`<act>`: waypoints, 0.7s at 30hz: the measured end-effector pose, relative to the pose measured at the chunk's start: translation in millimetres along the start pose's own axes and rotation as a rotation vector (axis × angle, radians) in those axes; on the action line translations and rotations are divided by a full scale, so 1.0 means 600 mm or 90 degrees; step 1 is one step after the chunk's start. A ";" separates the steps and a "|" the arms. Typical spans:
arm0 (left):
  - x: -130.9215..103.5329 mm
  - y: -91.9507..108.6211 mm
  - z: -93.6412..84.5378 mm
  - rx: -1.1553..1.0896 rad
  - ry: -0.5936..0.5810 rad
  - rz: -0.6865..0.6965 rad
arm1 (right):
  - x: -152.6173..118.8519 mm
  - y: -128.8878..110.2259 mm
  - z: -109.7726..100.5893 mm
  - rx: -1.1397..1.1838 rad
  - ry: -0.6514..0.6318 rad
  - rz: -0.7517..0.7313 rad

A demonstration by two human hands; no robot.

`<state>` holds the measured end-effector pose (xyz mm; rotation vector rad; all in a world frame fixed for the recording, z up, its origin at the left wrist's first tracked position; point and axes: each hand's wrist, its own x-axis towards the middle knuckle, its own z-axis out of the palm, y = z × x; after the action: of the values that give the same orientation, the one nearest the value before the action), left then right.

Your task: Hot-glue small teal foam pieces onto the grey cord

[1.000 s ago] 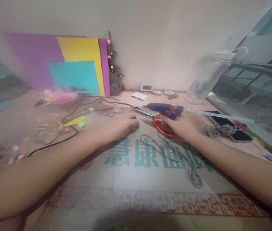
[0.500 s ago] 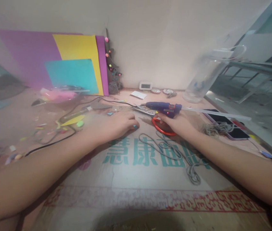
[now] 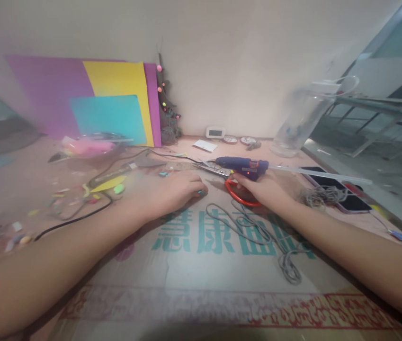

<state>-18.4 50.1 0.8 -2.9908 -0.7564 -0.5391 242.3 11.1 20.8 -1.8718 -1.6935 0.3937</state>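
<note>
**Red-handled scissors [image 3: 240, 200] in the right hand [image 3: 263, 187], turquoise scrap [image 3: 200, 192] in the left hand [image 3: 177, 189]**

The right hand grips the scissors by their loops, blades pointing left and away over the tabletop [image 3: 201, 274]. The left hand curls, fingertips pinching the scrap. A blue glue gun [image 3: 241, 165] (its red light glowing) is just beyond the scissors; grey cord [image 3: 289, 270] lies nearer the person.

- Left forearm [image 3: 83, 253] is broadening, bare, toward near left.
- Right forearm [image 3: 343, 244] is narrowing, bare, toward its wrist.
- Left hand [image 3: 177, 190] and right hand [image 3: 265, 189] are appearing bare.
</note>
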 end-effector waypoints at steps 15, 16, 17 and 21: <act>0.003 0.007 -0.010 -0.121 -0.001 -0.219 | 0.004 0.007 0.004 0.016 0.020 -0.048; 0.004 0.014 -0.013 -0.148 0.006 -0.235 | 0.004 0.008 0.005 0.025 0.020 -0.039; 0.005 0.022 -0.017 -0.184 0.015 -0.257 | 0.003 0.008 0.004 0.036 0.025 -0.030; 0.007 0.065 -0.024 -0.421 0.017 -0.312 | 0.000 0.004 -0.013 0.126 0.082 -0.096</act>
<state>-1.6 16.5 19.0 -3.3332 -1.6039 -1.0166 248.4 9.4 25.5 -1.5824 -1.6345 0.3572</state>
